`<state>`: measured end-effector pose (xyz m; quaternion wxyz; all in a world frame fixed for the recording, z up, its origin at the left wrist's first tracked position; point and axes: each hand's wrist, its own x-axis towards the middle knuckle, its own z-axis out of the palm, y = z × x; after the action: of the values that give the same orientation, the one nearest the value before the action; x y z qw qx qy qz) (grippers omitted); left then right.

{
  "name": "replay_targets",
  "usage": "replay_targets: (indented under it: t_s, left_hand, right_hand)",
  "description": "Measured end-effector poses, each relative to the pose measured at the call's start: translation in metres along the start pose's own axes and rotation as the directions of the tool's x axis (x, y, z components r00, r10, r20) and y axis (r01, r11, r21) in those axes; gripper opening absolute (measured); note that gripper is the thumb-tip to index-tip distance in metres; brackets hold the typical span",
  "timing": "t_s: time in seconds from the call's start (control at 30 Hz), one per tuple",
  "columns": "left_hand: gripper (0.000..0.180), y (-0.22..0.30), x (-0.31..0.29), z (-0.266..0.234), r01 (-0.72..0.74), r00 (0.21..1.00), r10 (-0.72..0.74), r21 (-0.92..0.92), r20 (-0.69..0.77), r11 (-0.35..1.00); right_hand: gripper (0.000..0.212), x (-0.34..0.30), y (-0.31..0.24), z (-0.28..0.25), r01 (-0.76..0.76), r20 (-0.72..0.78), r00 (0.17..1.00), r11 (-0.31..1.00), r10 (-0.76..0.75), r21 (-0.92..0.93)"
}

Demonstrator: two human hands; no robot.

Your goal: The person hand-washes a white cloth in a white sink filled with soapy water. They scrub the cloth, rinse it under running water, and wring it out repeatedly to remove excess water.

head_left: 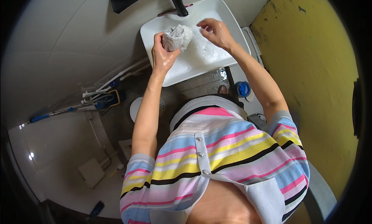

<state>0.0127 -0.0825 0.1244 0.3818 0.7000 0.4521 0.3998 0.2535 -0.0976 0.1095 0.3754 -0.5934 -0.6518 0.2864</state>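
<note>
1. The left hand (164, 58) clasps the bunched greyish-white cloth (179, 37) over the white basin (211, 64), near the black faucet (179, 5)
2. The right hand (218, 33) sits apart, fingers loosely curled, with nothing visible in it
3. Both look wet, so a firm grip with the cloth low over the basin should best contain slips and drips

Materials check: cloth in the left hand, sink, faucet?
Cloth: probably textured cotton or a synthetic blend; its nubby grey-white surface folds softly in the left hand.
Sink: likely glazed ceramic, given the smooth, glossy white surface and rounded corners; moulded resin possible.
Faucet: perhaps coated metal; dark, with slight highlights, but plastic can't be ruled out.
</note>
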Motion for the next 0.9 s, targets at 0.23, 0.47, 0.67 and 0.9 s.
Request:
replay_targets:
  t_s: [0.23, 0.47, 0.67, 0.9]
  left_hand:
    - [0.058, 0.014, 0.003, -0.004, -0.012, 0.998, 0.002, 0.165, 0.062, 0.986]
    - [0.056, 0.003, -0.001, -0.003, -0.02, 0.997, 0.004, 0.198, 0.08, 0.98]
    - [0.056, 0.0, -0.004, -0.001, -0.048, 0.997, 0.032, 0.245, 0.068, 0.968]
    - [0.054, 0.012, -0.004, 0.0, -0.069, 0.997, 0.053, 0.317, 0.06, 0.946]
  right_hand:
    - [0.02, 0.009, -0.054, -0.005, 0.113, 0.029, 0.992, 0.951, -0.126, 0.286]
    - [0.015, 0.004, -0.026, -0.004, 0.068, -0.064, 0.997, 0.962, -0.053, 0.263]
    - [0.011, -0.004, -0.022, -0.011, 0.06, -0.121, 0.992, 0.97, -0.032, 0.236]
    - [0.016, -0.011, -0.056, 0.001, 0.254, -0.037, 0.966, 0.924, -0.255, 0.286]
